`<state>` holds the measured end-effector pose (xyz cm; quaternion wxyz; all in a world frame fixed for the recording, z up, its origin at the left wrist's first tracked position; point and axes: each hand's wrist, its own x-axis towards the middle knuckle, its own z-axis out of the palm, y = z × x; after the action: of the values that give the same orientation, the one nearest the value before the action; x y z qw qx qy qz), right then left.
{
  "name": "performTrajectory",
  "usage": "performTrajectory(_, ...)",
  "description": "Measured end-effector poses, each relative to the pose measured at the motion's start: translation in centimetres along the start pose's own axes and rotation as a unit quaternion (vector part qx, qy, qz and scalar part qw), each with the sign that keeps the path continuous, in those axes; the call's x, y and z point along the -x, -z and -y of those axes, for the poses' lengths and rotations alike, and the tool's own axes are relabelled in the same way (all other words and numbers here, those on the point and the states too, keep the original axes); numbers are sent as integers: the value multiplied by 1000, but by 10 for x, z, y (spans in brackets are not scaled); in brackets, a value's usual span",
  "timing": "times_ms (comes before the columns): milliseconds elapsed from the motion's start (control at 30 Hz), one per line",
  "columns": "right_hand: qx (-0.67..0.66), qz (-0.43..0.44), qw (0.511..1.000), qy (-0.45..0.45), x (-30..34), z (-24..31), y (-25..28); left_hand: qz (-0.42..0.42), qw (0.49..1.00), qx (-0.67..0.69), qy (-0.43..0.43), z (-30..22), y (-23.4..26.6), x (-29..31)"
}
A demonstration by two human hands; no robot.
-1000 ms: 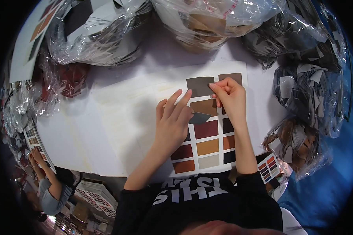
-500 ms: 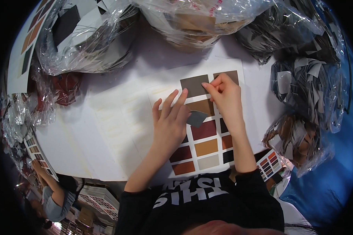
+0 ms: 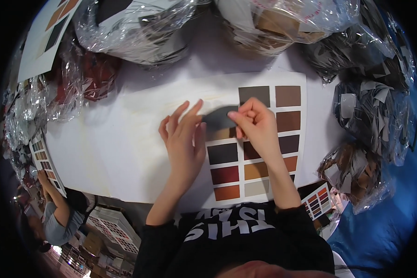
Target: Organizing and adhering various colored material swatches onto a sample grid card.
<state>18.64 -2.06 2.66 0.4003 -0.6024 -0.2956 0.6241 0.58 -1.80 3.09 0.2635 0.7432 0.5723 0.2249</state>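
Note:
A white sample card [image 3: 272,79] lies on the table before me, with columns of glued colour swatches in browns, reds, greys and ochre. My right hand [image 3: 257,127] is over its upper middle, thumb and index finger pinched on the right edge of a dark grey swatch [image 3: 219,117]. The swatch is slightly bowed and hangs above the card, partly covering a tan swatch [image 3: 224,134]. My left hand [image 3: 183,143] is at the swatch's left edge with fingers spread; motion blur hides whether its thumb touches it. Below sits a black swatch [image 3: 222,153].
Clear plastic bags of loose swatches ring the table: a grey-and-white one [image 3: 139,41], a brown one [image 3: 273,32], a dark red one [image 3: 95,76] and grey ones [image 3: 366,109]. A co-worker's arm [image 3: 55,204] handles another card at the lower left. A stack of cards [image 3: 118,227] stands below.
My right hand has left the placed upper grey swatch and now pinches the loose dark grey swatch that was by my left hand. The left fingers have spread away. The view has shifted slightly.

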Motion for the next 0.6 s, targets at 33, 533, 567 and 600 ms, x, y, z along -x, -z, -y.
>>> performTrajectory(33, 15, -32, 999, 17, -7, 2, -5, -25, 999, -41, -2, 6, 2, 0)
performTrajectory(533, 110, -77, 991, 2, -30, -2, -17, 91, 980, -115, -134, 39, 6, -5)
performTrajectory(567, 109, -78, 991, 1, -30, -1, -17, 92, 980, -115, -135, 40, 6, -6)
performTrajectory(600, 119, -80, 990, -6, -29, 2, -18, 90, 975, -138, -148, 42, 4, -6)
